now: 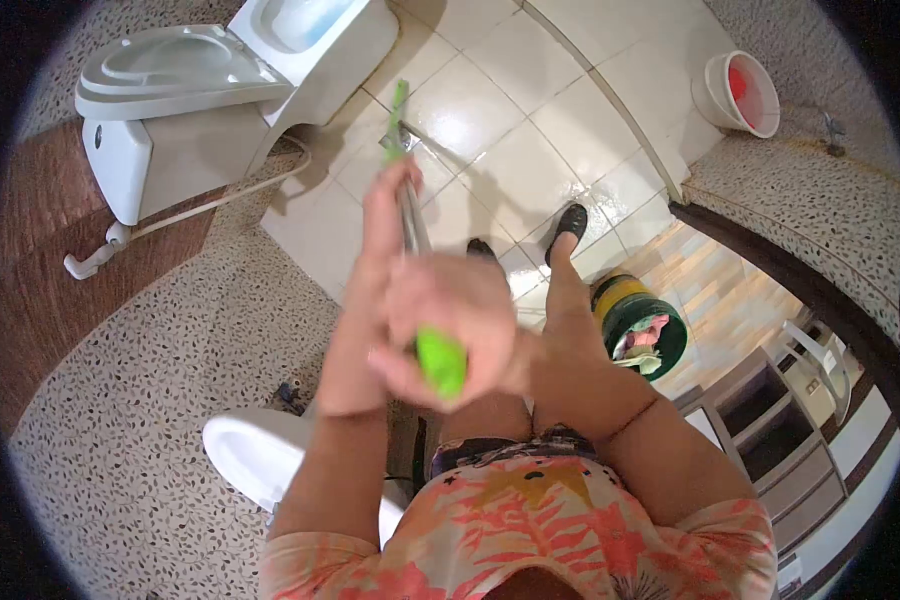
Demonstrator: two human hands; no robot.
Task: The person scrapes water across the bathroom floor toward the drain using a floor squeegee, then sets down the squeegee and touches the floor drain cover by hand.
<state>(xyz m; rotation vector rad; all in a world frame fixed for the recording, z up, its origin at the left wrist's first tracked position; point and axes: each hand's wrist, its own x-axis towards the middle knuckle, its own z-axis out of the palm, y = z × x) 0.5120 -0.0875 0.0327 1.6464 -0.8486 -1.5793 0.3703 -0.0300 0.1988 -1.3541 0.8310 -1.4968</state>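
Observation:
A long-handled floor tool with a metal pole and a green end grip runs from near my chest down to the tiled floor. My right hand is wrapped round its green top end and looks slightly blurred. Lower on the pole, my left hand closes round the metal shaft. The green head of the tool is at the wet tiles, beside the toilet's base.
A toilet with its lid raised stands at upper left. A white bucket is at upper right, a dark green bucket with cloths at right. The sink is at lower left, shelves at lower right.

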